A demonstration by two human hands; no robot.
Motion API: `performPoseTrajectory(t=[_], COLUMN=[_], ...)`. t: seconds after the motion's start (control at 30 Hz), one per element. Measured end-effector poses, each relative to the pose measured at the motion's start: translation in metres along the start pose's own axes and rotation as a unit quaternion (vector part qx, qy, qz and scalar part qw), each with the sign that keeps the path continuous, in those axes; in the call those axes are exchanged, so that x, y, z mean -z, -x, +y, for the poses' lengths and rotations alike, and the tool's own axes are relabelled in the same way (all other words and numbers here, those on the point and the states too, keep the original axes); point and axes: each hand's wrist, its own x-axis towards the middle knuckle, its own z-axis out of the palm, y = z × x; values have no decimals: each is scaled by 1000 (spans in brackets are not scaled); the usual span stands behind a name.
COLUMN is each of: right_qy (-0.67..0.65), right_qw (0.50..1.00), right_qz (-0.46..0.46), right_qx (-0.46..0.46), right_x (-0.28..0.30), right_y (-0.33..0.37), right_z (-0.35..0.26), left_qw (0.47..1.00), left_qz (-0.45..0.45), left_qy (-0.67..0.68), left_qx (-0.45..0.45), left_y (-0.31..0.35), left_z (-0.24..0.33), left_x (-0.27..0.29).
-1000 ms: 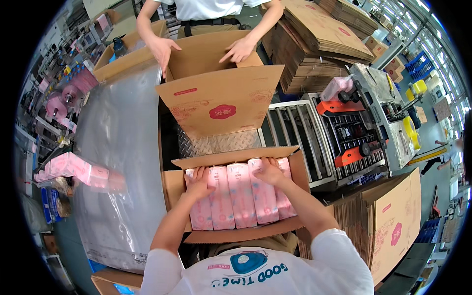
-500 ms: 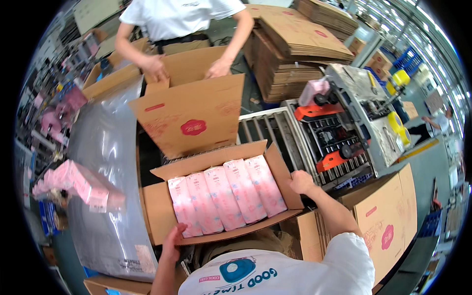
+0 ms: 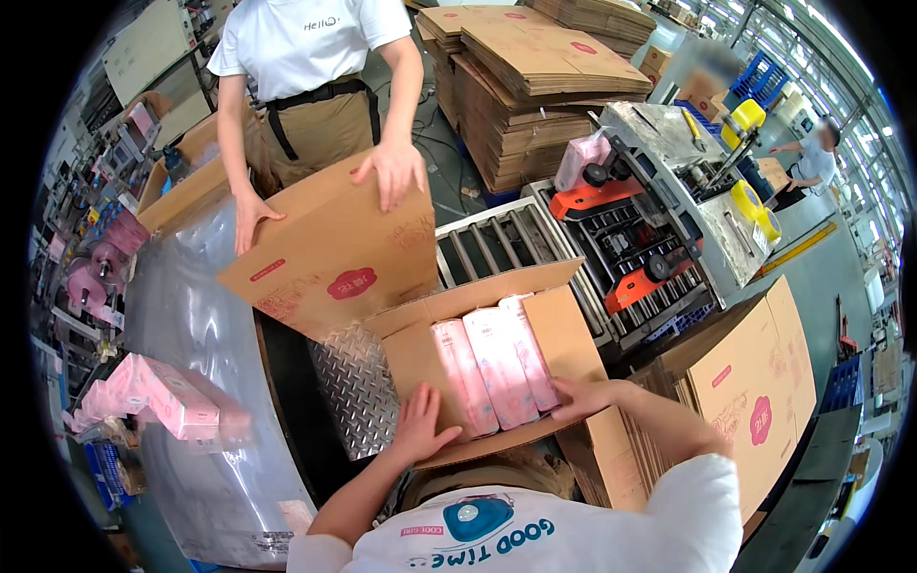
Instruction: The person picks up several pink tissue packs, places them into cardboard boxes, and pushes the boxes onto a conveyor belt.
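Note:
An open carton in front of me holds pink-and-white soft packs standing in a row. Its left flap leans inward and hides part of the row. My left hand lies on that flap with the fingers spread. At the near right corner, my right hand rests against the right flap, fingers stretched toward the packs. Across from me, a co-worker's two hands hold another brown carton, which stands tilted beside mine.
A roller conveyor leads right to a taping machine with orange guides. Stacked flat cartons stand behind. More folded cartons lean at my right. Pink packs lie on the curved metal table at left.
My carton has shifted right, uncovering a metal tread plate. Both its side flaps have swung inward over the packs. My left hand moved onto the left flap; the co-worker's hands changed place on their carton.

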Motion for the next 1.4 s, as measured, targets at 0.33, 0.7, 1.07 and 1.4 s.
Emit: performPoseTrajectory(t=[0.33, 0.7, 1.07, 1.4], right_qy=[292, -317, 263, 197], right_qw=[885, 723, 839, 767], right_qz=[274, 478, 475, 605], right_qx=[-238, -385, -31, -78], right_x=[15, 19, 167, 263], right_y=[-63, -55, -151, -118], right_z=[-33, 44, 52, 168], left_qw=[908, 819, 826, 872], left_qz=[355, 151, 201, 58], left_qy=[216, 418, 401, 362], left_qx=[62, 364, 341, 325], left_y=[-119, -24, -223, -414], left_z=[-55, -93, -54, 30], left_x=[96, -84, -114, -81])
